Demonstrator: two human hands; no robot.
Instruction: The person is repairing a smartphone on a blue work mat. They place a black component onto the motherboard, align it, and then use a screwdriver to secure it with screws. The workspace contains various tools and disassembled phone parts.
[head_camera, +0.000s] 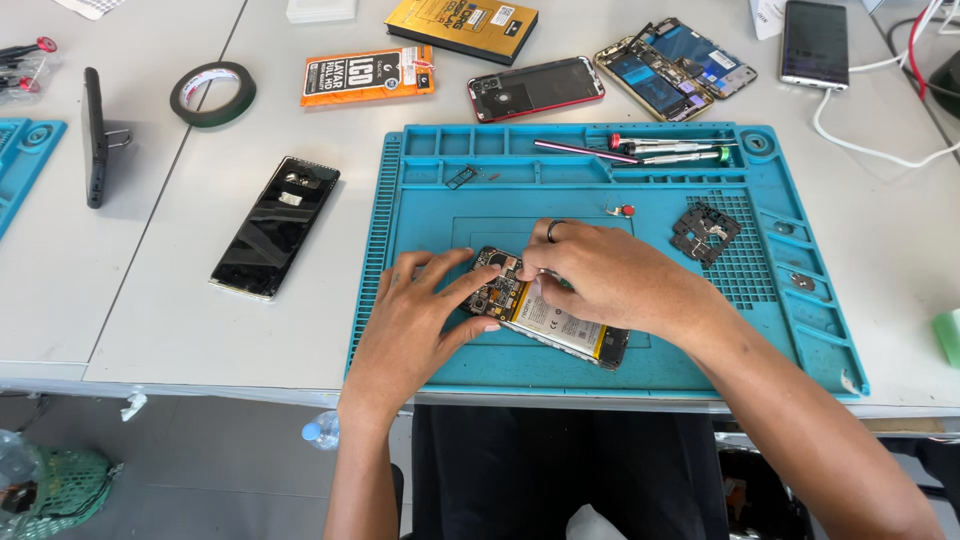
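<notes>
An opened phone (545, 320) with its circuit board and battery exposed lies on the blue repair mat (700, 330). My left hand (415, 320) rests flat on the mat, fingers spread, its fingertips pressing the phone's top left end. My right hand (610, 275), wearing a dark ring, lies over the phone's middle with fingertips pinched at the board. Whether it holds a small part or tool, I cannot tell.
Screwdrivers (665, 150) and a pink tool lie in the mat's top tray; a black bracket (706, 232) sits at right. A black screen panel (275, 227), tape roll (212, 93), orange box (367, 75), several phones (535, 88) and white cables lie on the table.
</notes>
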